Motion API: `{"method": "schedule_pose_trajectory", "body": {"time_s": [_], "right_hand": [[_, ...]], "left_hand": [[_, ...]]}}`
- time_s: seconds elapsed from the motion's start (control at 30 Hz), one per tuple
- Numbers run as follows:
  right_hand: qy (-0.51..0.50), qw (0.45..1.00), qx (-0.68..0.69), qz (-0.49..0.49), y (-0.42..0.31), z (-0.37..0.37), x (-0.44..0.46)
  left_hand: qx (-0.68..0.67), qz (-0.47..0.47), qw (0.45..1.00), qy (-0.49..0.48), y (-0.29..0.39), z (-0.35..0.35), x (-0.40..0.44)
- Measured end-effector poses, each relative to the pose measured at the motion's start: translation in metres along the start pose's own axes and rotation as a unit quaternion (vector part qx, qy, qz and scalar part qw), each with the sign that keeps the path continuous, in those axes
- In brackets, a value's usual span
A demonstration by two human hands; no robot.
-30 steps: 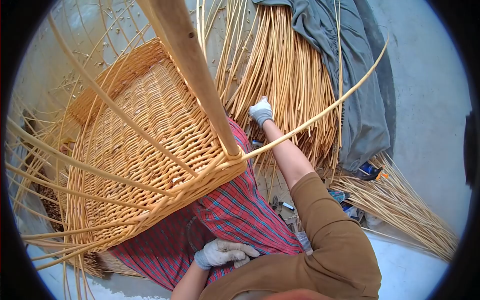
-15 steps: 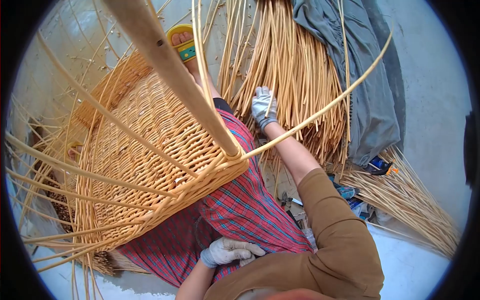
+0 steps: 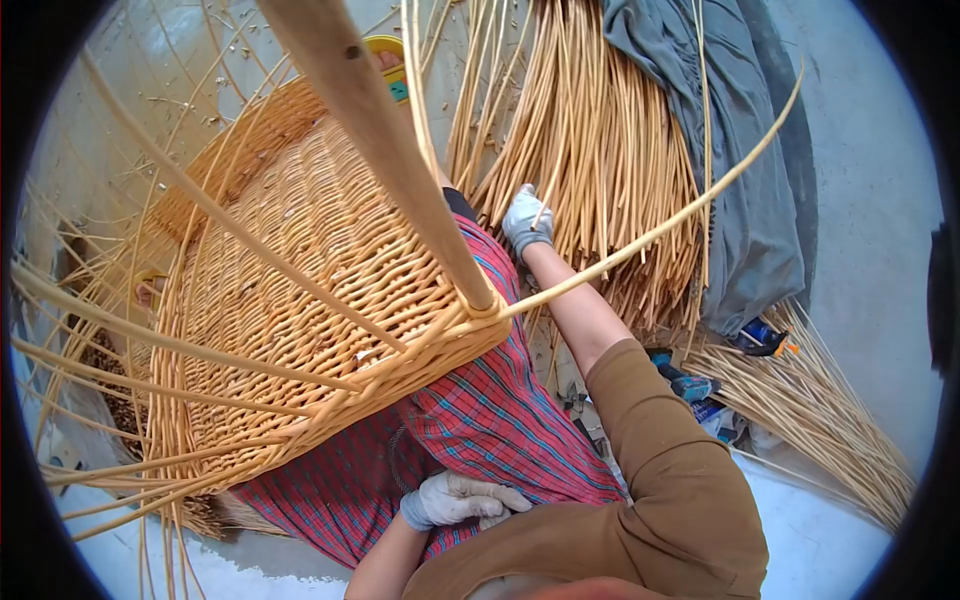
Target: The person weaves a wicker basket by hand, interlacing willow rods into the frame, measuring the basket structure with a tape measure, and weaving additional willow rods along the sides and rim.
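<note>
A wicker basket in the making, with a woven base and long loose rods sticking out, leans across my lap. A thick wooden pole stands at its near right corner. My right hand, in a whitish glove, reaches to the edge of a big bundle of peeled willow rods. Its fingers are curled in, and the end of one willow rod crosses beside them; the exact grip is partly hidden. My left hand, gloved too, rests on the red checked cloth over my lap, fingers loosely stretched, holding nothing.
A grey cloth covers the bundle's right side. Another bundle of thin rods lies at the lower right, near a teal-handled tool and other tools. One long curved rod arches over my right forearm. Trimmings litter the floor.
My right hand's fingers have curled in at the bundle's edge, where they were more stretched before. The view has shifted slightly, and my left hand stays put.
</note>
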State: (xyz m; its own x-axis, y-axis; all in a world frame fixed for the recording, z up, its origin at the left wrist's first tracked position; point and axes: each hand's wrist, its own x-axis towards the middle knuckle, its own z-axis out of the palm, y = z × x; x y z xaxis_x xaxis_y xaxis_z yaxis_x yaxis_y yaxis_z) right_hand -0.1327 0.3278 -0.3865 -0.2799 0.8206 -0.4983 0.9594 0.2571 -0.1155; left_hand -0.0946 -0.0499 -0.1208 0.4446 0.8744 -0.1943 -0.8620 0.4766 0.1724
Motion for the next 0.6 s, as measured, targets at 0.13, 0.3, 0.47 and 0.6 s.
{"method": "schedule_pose_trajectory", "body": {"time_s": [0.13, 0.3, 0.47, 0.6], "right_hand": [[-0.002, 1.0, 0.025, 0.017, -0.007, -0.014, -0.005], [0.11, 0.992, 0.054, -0.004, 0.004, 0.01, 0.005], [0.085, 0.995, 0.042, 0.032, -0.009, -0.01, -0.002], [-0.011, 0.999, -0.011, -0.037, -0.002, -0.017, 0.008]], "left_hand": [[-0.025, 0.011, 1.0, -0.01, -0.006, -0.002, 0.0], [-0.046, -0.012, 0.998, 0.031, -0.008, -0.003, -0.004], [-0.045, 0.012, 0.999, 0.025, -0.01, -0.003, -0.005], [-0.032, 0.004, 0.999, 0.029, -0.006, -0.001, -0.004]]}}
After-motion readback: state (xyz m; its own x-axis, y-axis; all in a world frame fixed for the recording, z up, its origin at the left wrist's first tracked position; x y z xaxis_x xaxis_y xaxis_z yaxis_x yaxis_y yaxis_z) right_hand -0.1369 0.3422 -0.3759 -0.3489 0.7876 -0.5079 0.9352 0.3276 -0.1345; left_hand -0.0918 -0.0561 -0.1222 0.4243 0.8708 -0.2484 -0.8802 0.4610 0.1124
